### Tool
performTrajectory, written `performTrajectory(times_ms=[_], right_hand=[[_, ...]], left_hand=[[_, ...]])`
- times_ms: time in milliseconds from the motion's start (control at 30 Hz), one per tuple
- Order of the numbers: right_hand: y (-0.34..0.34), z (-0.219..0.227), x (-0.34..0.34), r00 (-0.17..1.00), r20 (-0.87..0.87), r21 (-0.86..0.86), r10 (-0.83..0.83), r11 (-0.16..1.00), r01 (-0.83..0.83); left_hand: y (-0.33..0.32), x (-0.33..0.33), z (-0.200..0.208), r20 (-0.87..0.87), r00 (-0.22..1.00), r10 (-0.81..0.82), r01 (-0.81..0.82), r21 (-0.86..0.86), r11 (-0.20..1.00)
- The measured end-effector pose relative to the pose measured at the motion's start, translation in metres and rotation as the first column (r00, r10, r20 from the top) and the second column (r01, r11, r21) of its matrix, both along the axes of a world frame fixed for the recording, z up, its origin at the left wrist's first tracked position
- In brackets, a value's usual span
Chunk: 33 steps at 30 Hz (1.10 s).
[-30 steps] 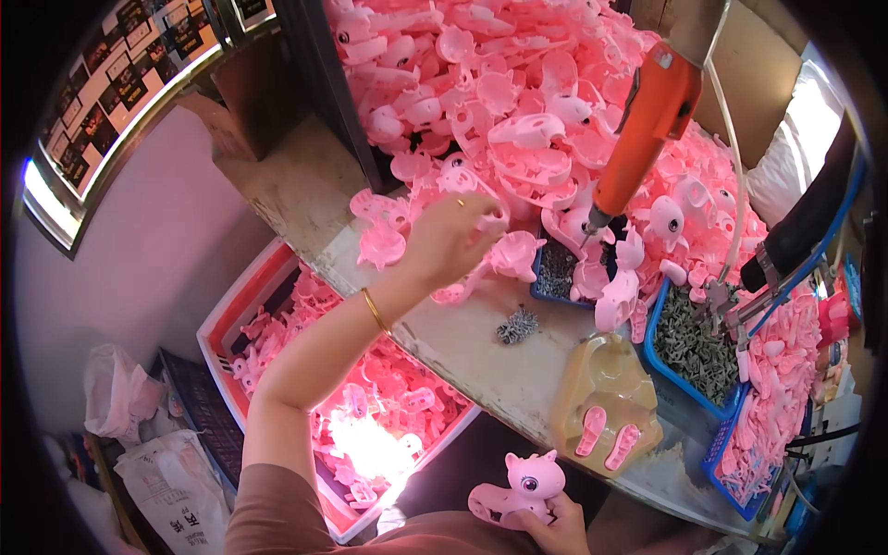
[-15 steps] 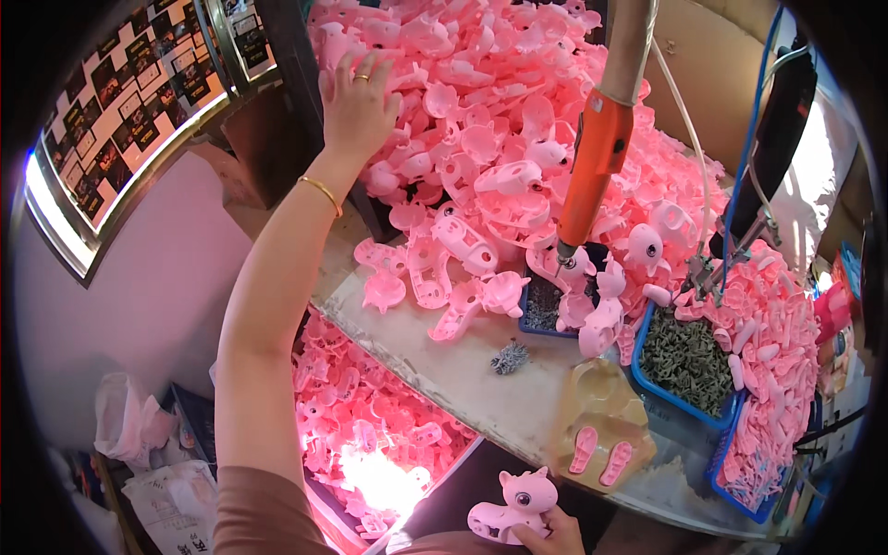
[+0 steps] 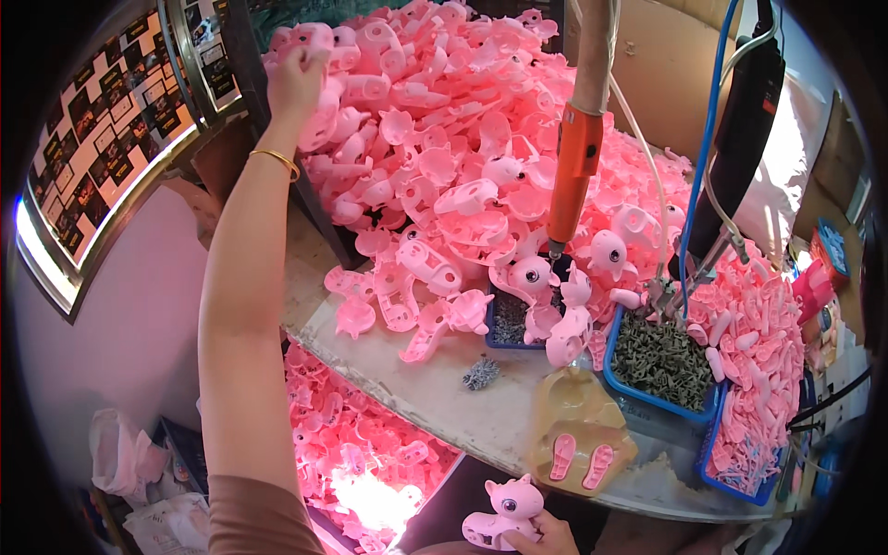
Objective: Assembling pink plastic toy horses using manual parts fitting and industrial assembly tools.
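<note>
With the arm stretched to the far left end of a big heap of pink plastic toy parts [image 3: 444, 120], my left hand [image 3: 298, 88] closes its fingers round a pink shell part [image 3: 319, 125]. That part's outline merges with the pieces around it. Low in the view, near my lap, my right hand [image 3: 548, 536] grips a pink animal toy body [image 3: 504, 513]. This body has a round head with small ears, one dark eye facing me and an opening in its side. Several loose shells [image 3: 398, 305] lie at the front of the heap.
An orange power screwdriver [image 3: 575, 171] hangs over a small blue tray of screws [image 3: 509, 319]. To its right stand a blue tray of dark pieces [image 3: 661, 361] and a heap of slim pink parts [image 3: 758, 370]. A yellowish mould [image 3: 578, 407] carries two pink pieces. Below the table edge sits a bin of pink parts [image 3: 361, 425].
My left hand has gone from spread fingers on the heap to a grip on a pink shell part. The whole view has shifted slightly. My right hand keeps the toy body.
</note>
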State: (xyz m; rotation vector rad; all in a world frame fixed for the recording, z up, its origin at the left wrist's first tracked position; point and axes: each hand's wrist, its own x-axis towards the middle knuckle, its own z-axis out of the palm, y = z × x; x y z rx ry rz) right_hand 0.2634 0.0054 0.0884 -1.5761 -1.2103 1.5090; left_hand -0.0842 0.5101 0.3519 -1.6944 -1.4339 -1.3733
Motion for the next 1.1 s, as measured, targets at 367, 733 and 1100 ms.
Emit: performTrajectory(times_ms=[367, 733, 1100], right_hand=[[-0.001, -0.006, -0.006, 0.994, 0.086, 0.071, 0.062, 0.995, -0.068], [-0.011, -0.007, -0.007, 0.997, 0.068, 0.063, 0.031, 0.997, -0.035], [0.002, -0.002, -0.006, 0.991, 0.119, 0.079, 0.068, 0.994, -0.077]], left_hand=[[-0.005, 0.012, -0.038, 0.756, 0.199, -0.624, 0.781, 0.262, 0.566], [-0.076, 0.058, -0.17, 0.782, -0.38, -0.494, 0.821, 0.531, 0.209], [-0.102, 0.08, -0.267, 0.696, -0.645, -0.316, 0.708, 0.7, 0.097]])
